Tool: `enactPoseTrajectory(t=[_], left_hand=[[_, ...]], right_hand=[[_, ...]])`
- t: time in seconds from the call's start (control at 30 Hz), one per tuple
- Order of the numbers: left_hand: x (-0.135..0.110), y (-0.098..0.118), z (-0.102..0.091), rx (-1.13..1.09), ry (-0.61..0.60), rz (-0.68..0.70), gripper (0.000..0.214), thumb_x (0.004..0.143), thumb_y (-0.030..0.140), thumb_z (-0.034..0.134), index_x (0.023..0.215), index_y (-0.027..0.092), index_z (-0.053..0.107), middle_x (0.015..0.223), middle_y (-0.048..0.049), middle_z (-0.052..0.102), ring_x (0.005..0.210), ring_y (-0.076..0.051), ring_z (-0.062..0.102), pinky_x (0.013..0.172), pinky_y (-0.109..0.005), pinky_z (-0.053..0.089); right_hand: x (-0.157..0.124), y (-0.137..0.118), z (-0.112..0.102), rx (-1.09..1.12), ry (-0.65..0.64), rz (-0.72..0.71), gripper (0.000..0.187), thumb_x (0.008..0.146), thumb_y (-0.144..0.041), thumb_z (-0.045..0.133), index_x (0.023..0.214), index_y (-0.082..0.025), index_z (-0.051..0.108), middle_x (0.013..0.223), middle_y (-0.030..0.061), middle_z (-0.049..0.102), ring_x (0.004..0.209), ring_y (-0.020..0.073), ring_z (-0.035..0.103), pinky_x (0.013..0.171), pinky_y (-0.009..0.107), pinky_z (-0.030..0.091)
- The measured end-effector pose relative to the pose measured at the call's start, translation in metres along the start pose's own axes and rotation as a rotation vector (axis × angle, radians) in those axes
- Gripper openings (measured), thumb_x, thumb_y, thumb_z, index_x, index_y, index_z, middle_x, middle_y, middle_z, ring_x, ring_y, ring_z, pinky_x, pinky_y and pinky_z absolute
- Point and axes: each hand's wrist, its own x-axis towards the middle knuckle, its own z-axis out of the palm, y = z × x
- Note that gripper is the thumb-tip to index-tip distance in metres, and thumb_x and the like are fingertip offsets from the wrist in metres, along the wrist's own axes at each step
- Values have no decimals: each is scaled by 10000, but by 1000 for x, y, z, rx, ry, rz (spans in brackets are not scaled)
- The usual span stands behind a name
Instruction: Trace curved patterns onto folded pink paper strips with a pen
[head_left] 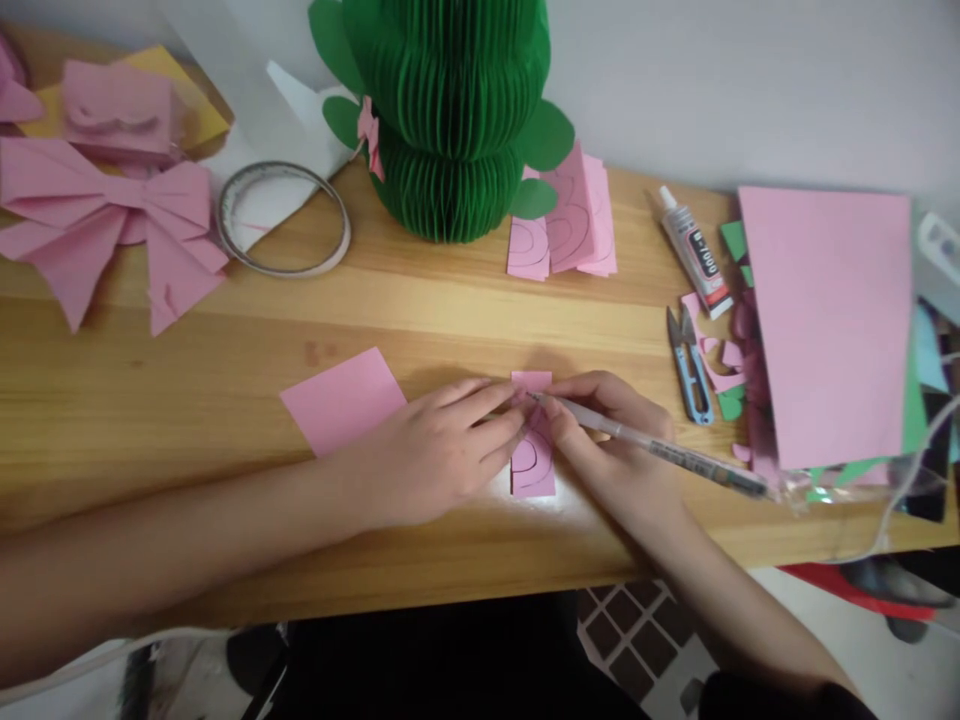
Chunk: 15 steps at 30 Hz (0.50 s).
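Pink strip (532, 465) lies near front edge of worktop (187, 380), curves drawn on it. Left hand (442, 445) flat on strip's left edge, fingers stretched out, pinning not gripping. Right hand (607, 430) pinches pen (660, 450), tip on strip's top end. Pink square (341, 400) just left of left hand. Snips (690, 365) and glue (697, 255) to right, near big pink sheet (832, 320). More marked strips (566, 220) by green paper tree (450, 110) at back.

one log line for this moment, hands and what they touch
left hand: flat, pressing pink strip | right hand: holds pen, tip on strip | nearby: snips, glue tube
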Motion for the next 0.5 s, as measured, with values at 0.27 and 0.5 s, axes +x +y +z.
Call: enactPoseTrajectory(t=[0.27, 0.5], left_hand=[[1, 0, 2, -11, 29, -6, 315, 1011, 129, 401, 1087, 82, 703, 1191, -110, 722, 1189, -280, 623, 1001, -402, 495], [1, 0, 1, -1, 23, -10, 355, 1021, 120, 358, 1088, 92, 706, 1200, -102, 723, 1203, -259, 618, 1009, -388, 500]], right_hand=[[-1, 2, 1, 23, 32, 17, 79, 849, -221, 627, 814, -186, 688, 693, 7, 747, 583, 131, 680, 536, 243, 536], [-1, 1, 1, 31, 19, 30, 73, 841, -225, 639, 821, -182, 695, 708, 14, 755, 597, 136, 688, 538, 244, 537]])
